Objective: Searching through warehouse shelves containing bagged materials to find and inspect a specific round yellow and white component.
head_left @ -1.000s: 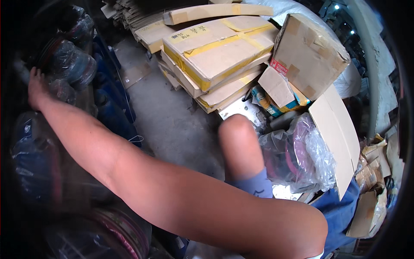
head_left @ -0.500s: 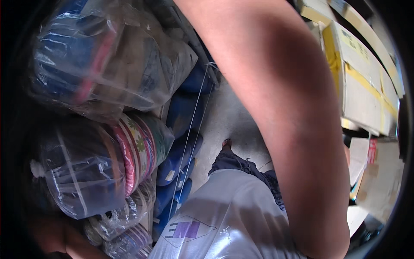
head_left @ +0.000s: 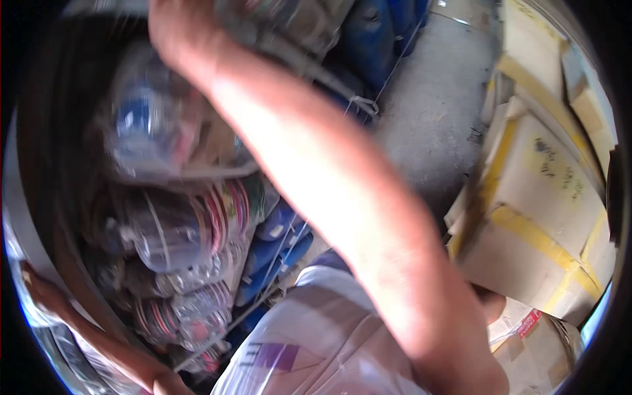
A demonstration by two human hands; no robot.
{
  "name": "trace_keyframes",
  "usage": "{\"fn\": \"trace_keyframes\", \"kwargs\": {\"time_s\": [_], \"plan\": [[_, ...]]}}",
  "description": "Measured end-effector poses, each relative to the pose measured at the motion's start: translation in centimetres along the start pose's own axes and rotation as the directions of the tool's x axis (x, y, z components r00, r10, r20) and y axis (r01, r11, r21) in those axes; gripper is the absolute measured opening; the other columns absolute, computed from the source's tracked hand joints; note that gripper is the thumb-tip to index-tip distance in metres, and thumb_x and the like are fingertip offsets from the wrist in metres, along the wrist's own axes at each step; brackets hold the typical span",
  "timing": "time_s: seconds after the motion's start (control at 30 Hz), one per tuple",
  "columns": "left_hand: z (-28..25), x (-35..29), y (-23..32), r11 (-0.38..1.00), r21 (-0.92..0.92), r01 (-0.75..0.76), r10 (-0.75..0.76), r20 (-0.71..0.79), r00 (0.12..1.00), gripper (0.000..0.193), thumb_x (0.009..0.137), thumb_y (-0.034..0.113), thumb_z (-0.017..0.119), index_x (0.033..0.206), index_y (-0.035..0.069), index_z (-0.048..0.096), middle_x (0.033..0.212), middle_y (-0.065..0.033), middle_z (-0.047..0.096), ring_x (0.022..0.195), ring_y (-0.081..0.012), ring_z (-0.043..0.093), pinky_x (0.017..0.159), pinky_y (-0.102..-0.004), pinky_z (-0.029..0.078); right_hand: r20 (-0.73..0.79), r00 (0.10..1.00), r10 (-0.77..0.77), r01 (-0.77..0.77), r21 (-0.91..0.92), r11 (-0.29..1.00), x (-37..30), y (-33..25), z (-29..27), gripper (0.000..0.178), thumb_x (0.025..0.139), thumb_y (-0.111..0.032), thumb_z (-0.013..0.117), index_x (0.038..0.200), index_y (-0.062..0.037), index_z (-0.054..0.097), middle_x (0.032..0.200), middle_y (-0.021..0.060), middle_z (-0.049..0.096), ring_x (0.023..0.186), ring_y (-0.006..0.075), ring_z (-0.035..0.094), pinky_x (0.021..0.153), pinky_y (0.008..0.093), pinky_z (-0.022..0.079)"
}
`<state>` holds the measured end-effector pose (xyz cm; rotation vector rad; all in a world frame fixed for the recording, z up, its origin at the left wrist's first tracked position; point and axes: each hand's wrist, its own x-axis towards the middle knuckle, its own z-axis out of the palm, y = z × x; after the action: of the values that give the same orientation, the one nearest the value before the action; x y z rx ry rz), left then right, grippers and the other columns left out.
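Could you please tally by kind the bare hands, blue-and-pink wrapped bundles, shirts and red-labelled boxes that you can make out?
Hands: 2 (left hand, right hand)
Blue-and-pink wrapped bundle: 1
Shirt: 1
Red-labelled box: 1
Total: 5

A shelf [head_left: 241, 263] runs along the left side, its pale edge showing in part, and it bears a close row of bundles in clear plastic: a blue-and-pink bundle [head_left: 141, 125] toward the top, a striped, patterned bundle [head_left: 227, 212] just below it, and smaller clear-wrapped bundles [head_left: 201, 306] lower down. Beside it lies a grey concrete floor [head_left: 428, 112], with a flat piece of cardboard [head_left: 466, 12] on it at the upper edge.
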<state>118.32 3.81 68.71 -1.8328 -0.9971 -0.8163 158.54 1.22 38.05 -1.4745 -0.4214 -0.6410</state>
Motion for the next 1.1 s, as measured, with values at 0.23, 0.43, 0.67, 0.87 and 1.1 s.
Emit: {"fn": "trace_keyframes", "kwargs": {"time_s": [0.23, 0.43, 0.67, 0.87, 1.1], "plan": [[3.1, -1.3, 1.0, 0.91, -0.2, -0.363, 0.369, -0.008, 0.929, 0.05, 0.104, 0.031, 0.031, 0.117, -0.007, 0.059, 0.117, -0.0234, 0.062, 0.107, -0.0387, 0.061, 0.092, -0.046, 0.049, 0.351, 0.93, 0.104, -0.066, -0.119, 0.991, 0.4, 0.7, -6.1, 0.029, 0.084, -0.012, 0.055, 0.112, -0.0043, 0.056, 0.098, 0.0124, 0.059, 0.096, 0.0269, 0.057, 0.083, 0.0402, 0.045], [2.4, -1.4, 2.5, 0.843, -0.365, -0.395, 0.419, -0.016, 0.908, 0.042, 0.098, 0.021, 0.034, 0.122, -0.006, 0.054, 0.118, -0.0258, 0.057, 0.102, -0.0398, 0.059, 0.089, -0.0469, 0.049, 0.436, 0.873, 0.217, -0.235, -0.012, 0.972, 1.9, 0.5, -6.9, 0.026, 0.086, -0.006, 0.05, 0.11, -0.0004, 0.054, 0.1, 0.0165, 0.06, 0.097, 0.0305, 0.059, 0.086, 0.0427, 0.046], [1.6, -2.2, 4.3, 0.821, -0.318, -0.473, 0.478, -0.069, 0.876, 0.045, 0.099, 0.028, 0.035, 0.121, -0.005, 0.055, 0.113, -0.0242, 0.061, 0.105, -0.0419, 0.057, 0.092, -0.0518, 0.04, 0.689, 0.635, 0.348, -0.475, -0.008, 0.88, 4.9, -0.4, -8.1, 0.03, 0.088, -0.006, 0.047, 0.117, 0.0013, 0.051, 0.115, 0.0265, 0.058, 0.104, 0.0433, 0.059, 0.091, 0.0479, 0.048], [0.1, -3.0, 7.6, 0.858, -0.367, -0.358, 0.388, 0.006, 0.922, 0.041, 0.09, 0.028, 0.046, 0.115, -0.002, 0.058, 0.118, -0.0235, 0.059, 0.111, -0.0425, 0.055, 0.095, -0.0521, 0.038, 0.77, 0.584, 0.256, -0.043, -0.285, 0.957, 3.5, 2.3, -6.3, 0.056, 0.084, -0.007, 0.058, 0.136, 0.0014, 0.04, 0.132, 0.0296, 0.049, 0.119, 0.0442, 0.051, 0.101, 0.0441, 0.044], [-1.2, -1.6, 8.6, 0.899, -0.36, -0.249, 0.324, 0.163, 0.932, 0.039, 0.076, 0.01, 0.052, 0.114, -0.001, 0.056, 0.118, -0.0178, 0.058, 0.118, -0.038, 0.051, 0.099, -0.0493, 0.034, 0.835, 0.456, 0.309, -0.16, -0.265, 0.951, 6.6, 0.5, -7.7, 0.076, 0.083, -0.031, 0.07, 0.14, 0.0032, 0.034, 0.13, 0.0283, 0.053, 0.123, 0.0428, 0.05, 0.104, 0.0424, 0.04]]}}
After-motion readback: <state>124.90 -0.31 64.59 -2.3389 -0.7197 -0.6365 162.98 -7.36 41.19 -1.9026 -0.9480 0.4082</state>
